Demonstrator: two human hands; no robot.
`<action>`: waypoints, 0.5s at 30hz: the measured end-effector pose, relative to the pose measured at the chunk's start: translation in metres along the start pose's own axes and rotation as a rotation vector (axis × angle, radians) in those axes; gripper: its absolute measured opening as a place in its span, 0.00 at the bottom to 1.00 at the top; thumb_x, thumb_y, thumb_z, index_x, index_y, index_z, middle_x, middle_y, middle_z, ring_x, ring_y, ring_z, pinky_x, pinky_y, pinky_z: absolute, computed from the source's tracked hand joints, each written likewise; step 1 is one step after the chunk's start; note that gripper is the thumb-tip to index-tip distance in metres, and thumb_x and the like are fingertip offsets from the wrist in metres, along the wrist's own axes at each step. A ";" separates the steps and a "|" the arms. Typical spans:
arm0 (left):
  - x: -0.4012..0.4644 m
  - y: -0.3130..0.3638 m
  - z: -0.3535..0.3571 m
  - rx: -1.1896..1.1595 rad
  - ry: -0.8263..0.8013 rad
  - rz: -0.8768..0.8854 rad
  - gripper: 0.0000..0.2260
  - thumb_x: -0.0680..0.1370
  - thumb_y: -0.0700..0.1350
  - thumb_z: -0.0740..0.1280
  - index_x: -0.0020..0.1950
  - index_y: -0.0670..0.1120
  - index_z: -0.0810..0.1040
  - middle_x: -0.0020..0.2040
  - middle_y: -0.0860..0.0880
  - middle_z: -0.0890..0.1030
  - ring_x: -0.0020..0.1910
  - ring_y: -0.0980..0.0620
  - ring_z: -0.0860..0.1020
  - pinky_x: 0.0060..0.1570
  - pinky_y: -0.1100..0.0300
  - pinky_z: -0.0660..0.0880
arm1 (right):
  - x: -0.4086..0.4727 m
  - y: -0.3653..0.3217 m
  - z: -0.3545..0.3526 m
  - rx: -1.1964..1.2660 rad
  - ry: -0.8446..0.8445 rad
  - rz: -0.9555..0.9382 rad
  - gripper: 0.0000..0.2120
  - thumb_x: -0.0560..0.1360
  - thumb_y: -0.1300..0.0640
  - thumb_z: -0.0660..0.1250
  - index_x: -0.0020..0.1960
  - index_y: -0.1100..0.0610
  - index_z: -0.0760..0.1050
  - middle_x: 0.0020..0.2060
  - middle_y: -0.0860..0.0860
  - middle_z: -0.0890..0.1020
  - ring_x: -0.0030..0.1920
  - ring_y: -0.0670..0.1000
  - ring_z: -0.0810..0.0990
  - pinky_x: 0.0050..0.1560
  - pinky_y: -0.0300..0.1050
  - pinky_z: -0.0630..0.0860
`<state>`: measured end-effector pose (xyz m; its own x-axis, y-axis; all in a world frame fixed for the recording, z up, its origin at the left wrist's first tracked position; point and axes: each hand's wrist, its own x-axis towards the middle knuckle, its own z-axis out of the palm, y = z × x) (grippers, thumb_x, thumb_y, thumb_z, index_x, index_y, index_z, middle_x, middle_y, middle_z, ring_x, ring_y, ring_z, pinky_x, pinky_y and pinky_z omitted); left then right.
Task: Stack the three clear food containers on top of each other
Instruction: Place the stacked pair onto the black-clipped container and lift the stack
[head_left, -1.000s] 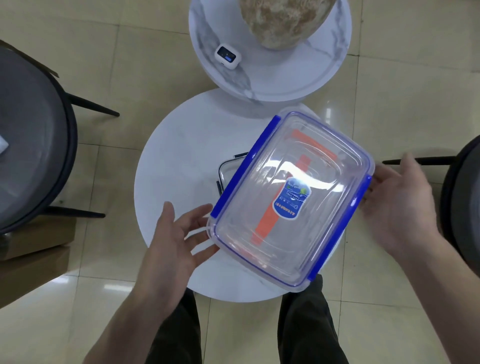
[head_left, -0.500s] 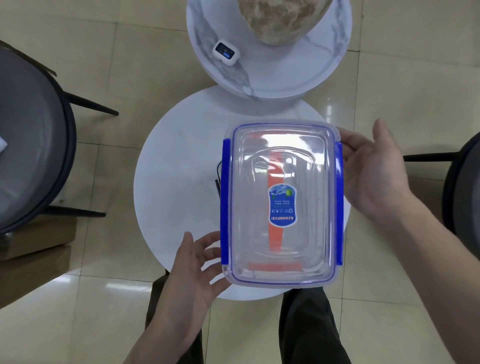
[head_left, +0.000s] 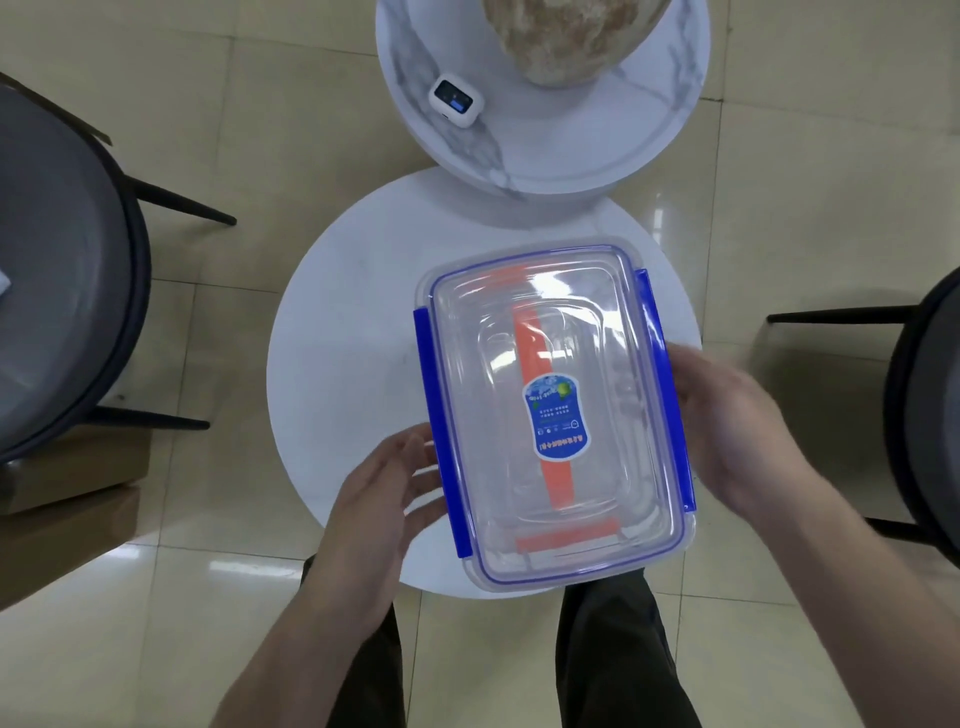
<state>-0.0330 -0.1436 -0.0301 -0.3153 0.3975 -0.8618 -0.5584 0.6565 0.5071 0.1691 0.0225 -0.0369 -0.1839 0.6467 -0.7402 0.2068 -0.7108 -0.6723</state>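
Big clear container (head_left: 556, 415) with the blue side clips sits over the round white bench (head_left: 353, 338), a bit toward the bench's 4 o'clock, its near corner poking past the bench edge. Looking down through the lid you can see an orange strap or clip of another container underneath it (hard to tell how many are under there, the plastic is all reflections). A blue label (head_left: 557, 419) is stuck in the middle of the lid.

Left hand (head_left: 384, 499) is at the container's 8 o'clock, fingers spread, fingertips right by the blue clip; can't tell whether they actually touch it. Right hand (head_left: 727, 415) is at the 3 o'clock side, palm cupped toward the other clip, fingers loose and spread, a bit blurry. Neither grip is pinching anything as far as I can see.

At 12 o'clock there's a second, marbled round table (head_left: 519, 150) overlapping the bench edge, with a small white gadget (head_left: 454, 101) and a big stone-looking vase (head_left: 566, 36) on it. Dark chairs (head_left: 62, 270) at 9 and 3 o'clock, shiny tile floor (head_left: 156, 597).
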 end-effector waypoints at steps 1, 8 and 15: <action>0.003 0.004 0.000 0.024 0.000 0.014 0.09 0.82 0.44 0.66 0.60 0.46 0.82 0.52 0.48 0.89 0.50 0.47 0.88 0.56 0.44 0.83 | -0.008 0.006 -0.003 -0.021 -0.014 -0.001 0.12 0.78 0.54 0.64 0.55 0.57 0.84 0.52 0.56 0.86 0.55 0.59 0.84 0.59 0.61 0.79; 0.015 0.008 -0.003 0.105 -0.009 0.038 0.12 0.78 0.39 0.71 0.60 0.49 0.82 0.51 0.51 0.89 0.49 0.49 0.88 0.47 0.51 0.86 | -0.026 0.027 -0.013 0.009 -0.037 -0.003 0.16 0.71 0.56 0.68 0.57 0.56 0.82 0.49 0.55 0.87 0.48 0.55 0.87 0.40 0.48 0.85; 0.012 -0.006 -0.009 0.034 0.001 0.065 0.22 0.66 0.48 0.73 0.60 0.49 0.81 0.49 0.51 0.90 0.48 0.47 0.89 0.45 0.50 0.86 | -0.017 0.020 -0.008 -0.009 -0.051 -0.015 0.10 0.77 0.64 0.65 0.52 0.54 0.83 0.46 0.53 0.88 0.45 0.53 0.87 0.39 0.47 0.85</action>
<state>-0.0403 -0.1480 -0.0434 -0.3509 0.4398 -0.8267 -0.5103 0.6505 0.5626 0.1840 -0.0006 -0.0383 -0.2356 0.6421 -0.7295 0.2124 -0.6985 -0.6834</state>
